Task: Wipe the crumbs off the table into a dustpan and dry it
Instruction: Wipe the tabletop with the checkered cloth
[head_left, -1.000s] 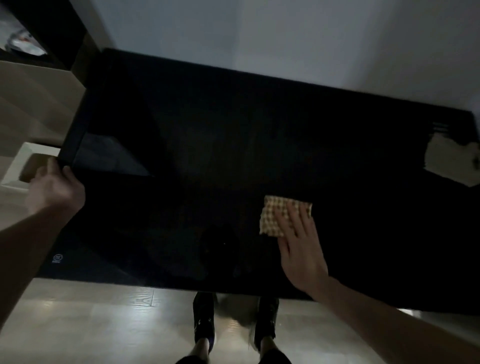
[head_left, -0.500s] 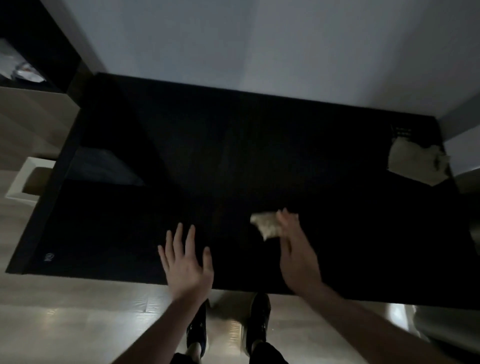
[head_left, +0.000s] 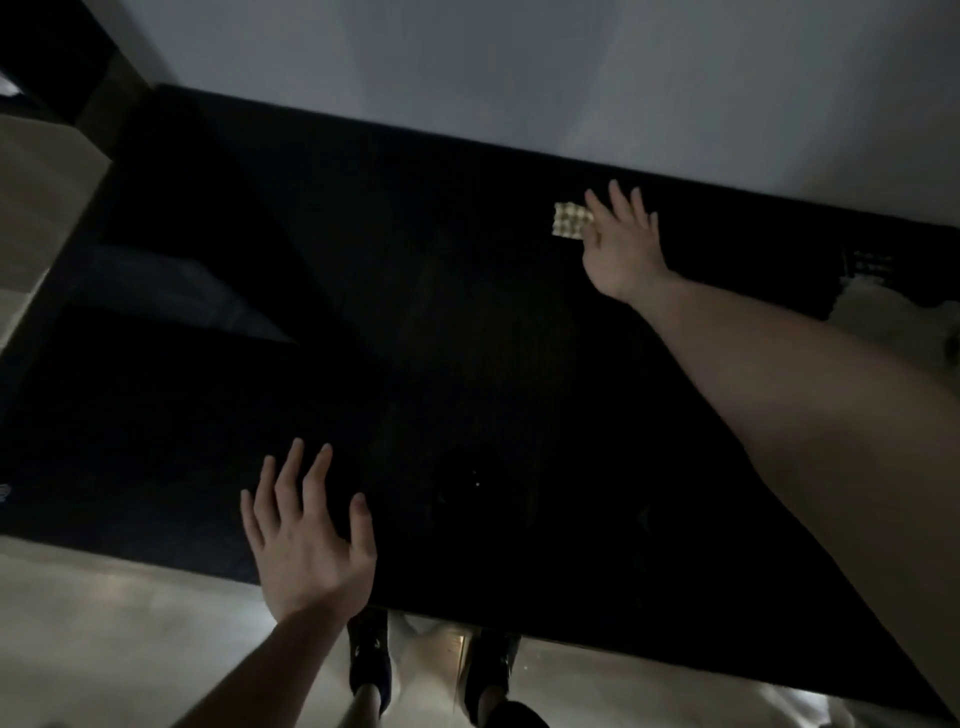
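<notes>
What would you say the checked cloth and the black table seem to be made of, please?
The checked cloth under the right hand looks like a woven or waffle-textured fabric, matte, judging by its grid of small pale squares; the dim light leaves the fibre open. The table has a smooth dark top with faint sheen and reflections, perhaps glass or lacquered board; I cannot tell which.

Right hand (head_left: 618, 244) stretched far forward, fingers spread; left hand (head_left: 306, 535) flat, splayed

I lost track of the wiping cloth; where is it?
On the dark table, far side near the wall, right of centre, under the right hand's fingertips.
</notes>
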